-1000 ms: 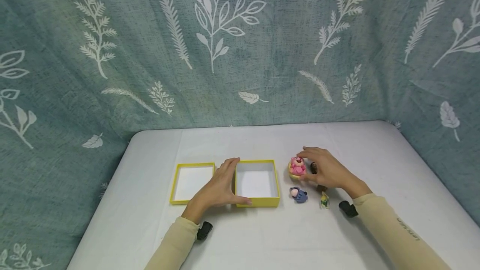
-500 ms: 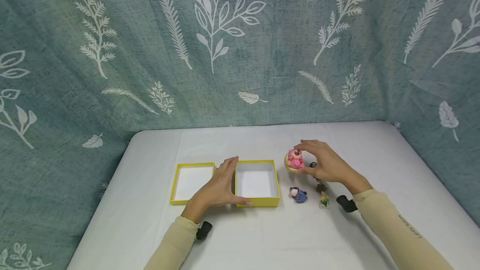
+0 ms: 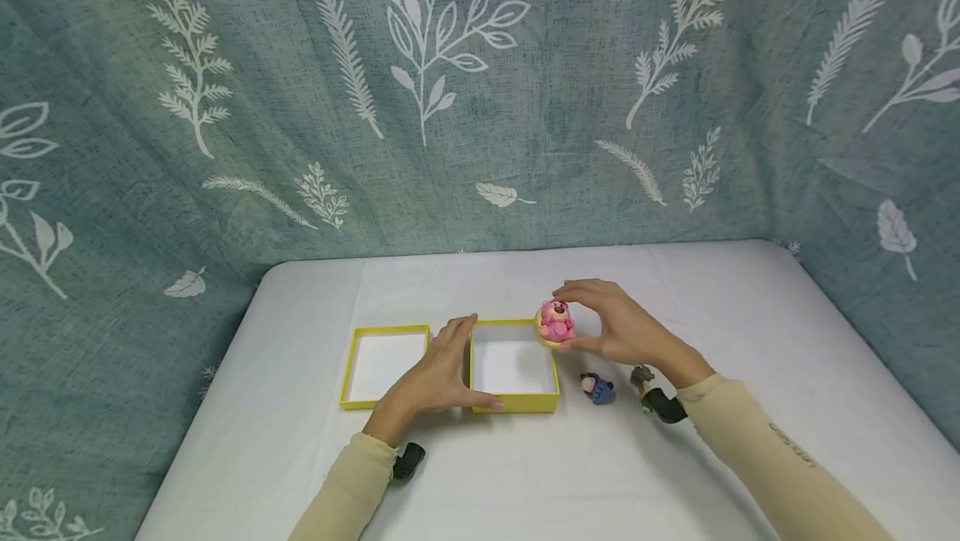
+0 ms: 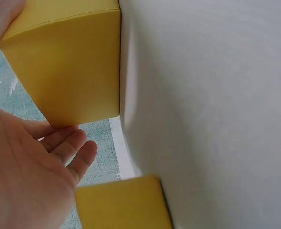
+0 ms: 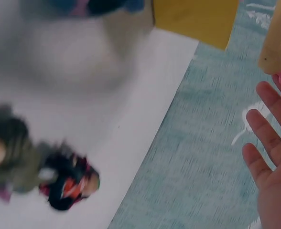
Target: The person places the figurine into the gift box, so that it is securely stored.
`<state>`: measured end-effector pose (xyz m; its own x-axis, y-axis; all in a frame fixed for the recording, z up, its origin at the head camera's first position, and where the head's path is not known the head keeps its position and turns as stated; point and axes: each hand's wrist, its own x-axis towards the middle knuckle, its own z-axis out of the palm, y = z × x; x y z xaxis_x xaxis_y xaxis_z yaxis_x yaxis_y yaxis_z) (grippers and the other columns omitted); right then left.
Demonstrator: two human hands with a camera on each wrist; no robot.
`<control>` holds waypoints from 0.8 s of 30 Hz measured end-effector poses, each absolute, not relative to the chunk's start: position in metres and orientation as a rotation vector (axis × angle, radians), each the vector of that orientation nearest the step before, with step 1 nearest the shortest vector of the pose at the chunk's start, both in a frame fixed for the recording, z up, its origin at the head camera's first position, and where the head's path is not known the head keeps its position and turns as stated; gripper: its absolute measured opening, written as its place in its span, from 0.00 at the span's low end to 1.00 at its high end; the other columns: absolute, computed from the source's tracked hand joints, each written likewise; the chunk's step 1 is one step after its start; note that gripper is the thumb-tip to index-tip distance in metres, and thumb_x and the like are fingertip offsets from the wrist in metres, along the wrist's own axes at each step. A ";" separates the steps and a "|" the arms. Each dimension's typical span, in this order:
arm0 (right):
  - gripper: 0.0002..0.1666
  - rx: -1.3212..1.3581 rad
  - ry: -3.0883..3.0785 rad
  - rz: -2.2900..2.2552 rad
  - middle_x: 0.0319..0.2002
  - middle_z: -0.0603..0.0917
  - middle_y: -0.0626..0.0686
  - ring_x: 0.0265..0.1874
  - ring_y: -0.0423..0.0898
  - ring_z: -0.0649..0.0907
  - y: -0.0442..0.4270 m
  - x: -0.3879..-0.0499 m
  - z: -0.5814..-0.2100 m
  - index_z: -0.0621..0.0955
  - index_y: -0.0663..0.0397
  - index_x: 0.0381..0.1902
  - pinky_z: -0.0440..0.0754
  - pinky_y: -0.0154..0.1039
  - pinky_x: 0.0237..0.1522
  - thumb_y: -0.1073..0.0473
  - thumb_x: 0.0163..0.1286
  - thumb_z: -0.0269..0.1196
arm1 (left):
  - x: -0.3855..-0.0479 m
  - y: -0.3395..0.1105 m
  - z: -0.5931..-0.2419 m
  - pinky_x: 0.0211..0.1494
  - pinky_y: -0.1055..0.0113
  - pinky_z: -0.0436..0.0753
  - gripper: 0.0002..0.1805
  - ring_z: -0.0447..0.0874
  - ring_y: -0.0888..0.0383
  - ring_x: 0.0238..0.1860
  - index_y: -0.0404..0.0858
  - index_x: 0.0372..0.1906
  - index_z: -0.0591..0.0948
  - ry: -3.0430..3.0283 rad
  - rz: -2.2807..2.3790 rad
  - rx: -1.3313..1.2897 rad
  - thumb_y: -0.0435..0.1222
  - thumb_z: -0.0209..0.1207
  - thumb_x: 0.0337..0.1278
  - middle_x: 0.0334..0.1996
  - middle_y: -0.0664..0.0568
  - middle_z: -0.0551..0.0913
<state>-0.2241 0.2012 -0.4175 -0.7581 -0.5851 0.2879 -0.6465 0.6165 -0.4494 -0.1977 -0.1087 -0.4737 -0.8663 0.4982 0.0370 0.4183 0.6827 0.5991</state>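
My right hand point(image 3: 626, 331) pinches a pink bear figurine point(image 3: 557, 323) with a round, pale yellow base between thumb and fingers. It is held at the back right corner of a yellow box point(image 3: 517, 404) with a white inside. My left hand point(image 3: 435, 376) holds that box across its left side, thumb at the front and fingers toward the back. The left wrist view shows the thumb and fingers on opposite sides of the box point(image 4: 69, 71). In the right wrist view only the figurine's base point(image 5: 274, 57) and a bit of pink show.
Left of the box lies a shallow yellow-edged lid point(image 3: 347, 370). A blue donkey figurine point(image 3: 597, 389) stands right of the box. A small greenish-brown figurine point(image 3: 642, 377) is partly behind the right wrist's camera. A dark-haired figurine point(image 5: 73, 186) shows in the right wrist view.
My right hand has lifted the pink bear figurine and carried it left, from beside the other figurines to the box's right rim. My left hand and the box stay in place.
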 end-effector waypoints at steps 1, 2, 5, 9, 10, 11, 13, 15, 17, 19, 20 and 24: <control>0.35 1.053 -2.719 0.836 0.61 0.78 0.53 0.67 0.58 0.71 0.198 -0.224 -0.418 0.79 0.52 0.59 0.63 0.61 0.67 0.55 0.53 0.77 | -0.198 -0.108 -0.474 0.72 0.50 0.67 0.73 0.58 0.50 0.73 0.41 0.78 0.48 2.761 0.941 0.753 0.67 0.73 0.28 0.73 0.49 0.56; 0.35 1.066 -2.716 0.845 0.61 0.78 0.53 0.67 0.58 0.71 0.195 -0.224 -0.418 0.79 0.51 0.59 0.64 0.61 0.67 0.54 0.53 0.76 | -0.198 -0.108 -0.474 0.72 0.50 0.67 0.73 0.58 0.50 0.73 0.41 0.78 0.48 2.759 0.945 0.748 0.67 0.74 0.27 0.73 0.49 0.56; 0.35 1.101 -2.721 0.869 0.61 0.78 0.53 0.66 0.56 0.71 0.188 -0.223 -0.420 0.79 0.50 0.59 0.64 0.61 0.66 0.51 0.54 0.76 | -0.198 -0.108 -0.474 0.71 0.50 0.68 0.73 0.58 0.49 0.73 0.41 0.78 0.48 2.756 0.958 0.745 0.66 0.74 0.27 0.73 0.49 0.57; 0.34 1.133 -2.732 0.901 0.62 0.77 0.52 0.65 0.54 0.73 0.180 -0.222 -0.427 0.79 0.49 0.58 0.67 0.61 0.65 0.47 0.55 0.75 | -0.198 -0.108 -0.475 0.70 0.49 0.69 0.72 0.59 0.49 0.73 0.40 0.78 0.49 2.752 0.965 0.745 0.67 0.74 0.27 0.73 0.49 0.57; 0.34 1.139 -2.732 0.915 0.62 0.77 0.51 0.65 0.54 0.73 0.178 -0.221 -0.428 0.80 0.50 0.58 0.68 0.60 0.65 0.46 0.54 0.75 | -0.198 -0.108 -0.474 0.70 0.49 0.69 0.73 0.59 0.49 0.73 0.39 0.78 0.49 2.750 0.967 0.744 0.67 0.74 0.27 0.73 0.49 0.57; 0.34 1.144 -2.732 0.925 0.62 0.77 0.51 0.65 0.53 0.73 0.176 -0.221 -0.430 0.80 0.50 0.58 0.69 0.59 0.64 0.46 0.54 0.75 | -0.198 -0.108 -0.474 0.70 0.49 0.69 0.73 0.59 0.49 0.73 0.39 0.78 0.49 2.750 0.969 0.743 0.67 0.74 0.27 0.73 0.49 0.57; 0.35 1.162 -2.722 0.944 0.62 0.76 0.50 0.64 0.53 0.73 0.172 -0.220 -0.432 0.80 0.51 0.57 0.71 0.58 0.64 0.46 0.54 0.76 | -0.197 -0.108 -0.474 0.70 0.50 0.69 0.73 0.59 0.50 0.73 0.40 0.78 0.49 2.749 0.972 0.740 0.67 0.73 0.26 0.73 0.50 0.57; 0.35 1.172 -2.721 0.936 0.63 0.76 0.51 0.64 0.53 0.74 0.167 -0.220 -0.435 0.80 0.52 0.57 0.72 0.58 0.63 0.45 0.54 0.75 | -0.197 -0.108 -0.474 0.70 0.50 0.70 0.74 0.59 0.50 0.73 0.40 0.78 0.49 2.749 0.973 0.737 0.68 0.73 0.26 0.73 0.50 0.57; 0.35 1.177 -2.729 0.920 0.63 0.75 0.51 0.64 0.54 0.73 0.163 -0.220 -0.437 0.80 0.52 0.58 0.72 0.58 0.63 0.44 0.55 0.75 | -0.197 -0.108 -0.474 0.70 0.50 0.70 0.73 0.59 0.50 0.73 0.40 0.78 0.49 2.748 0.971 0.733 0.68 0.73 0.26 0.73 0.50 0.57; 0.35 1.170 -2.747 0.900 0.64 0.75 0.52 0.64 0.54 0.73 0.160 -0.220 -0.439 0.80 0.51 0.58 0.72 0.59 0.63 0.43 0.55 0.74 | -0.197 -0.108 -0.474 0.70 0.49 0.70 0.73 0.59 0.49 0.73 0.40 0.78 0.49 2.745 0.971 0.730 0.68 0.73 0.26 0.73 0.50 0.57; 0.36 1.167 -2.757 0.893 0.64 0.74 0.52 0.65 0.54 0.73 0.158 -0.220 -0.440 0.80 0.50 0.58 0.72 0.59 0.63 0.42 0.55 0.74 | -0.197 -0.108 -0.474 0.70 0.49 0.70 0.73 0.59 0.49 0.73 0.41 0.78 0.49 2.740 0.975 0.727 0.67 0.73 0.26 0.73 0.50 0.56; 0.37 1.166 -2.783 0.907 0.64 0.74 0.53 0.65 0.55 0.72 0.151 -0.222 -0.444 0.80 0.49 0.60 0.72 0.59 0.63 0.41 0.54 0.74 | -0.197 -0.108 -0.475 0.69 0.48 0.70 0.73 0.58 0.49 0.73 0.42 0.78 0.49 2.721 0.992 0.714 0.67 0.74 0.26 0.73 0.51 0.56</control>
<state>-0.2215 0.1509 -0.4437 -0.7260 -0.6566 0.2044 -0.6510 0.5604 -0.5120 -0.1969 -0.1084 -0.4745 -0.8734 0.4867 0.0143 0.3816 0.6660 0.6409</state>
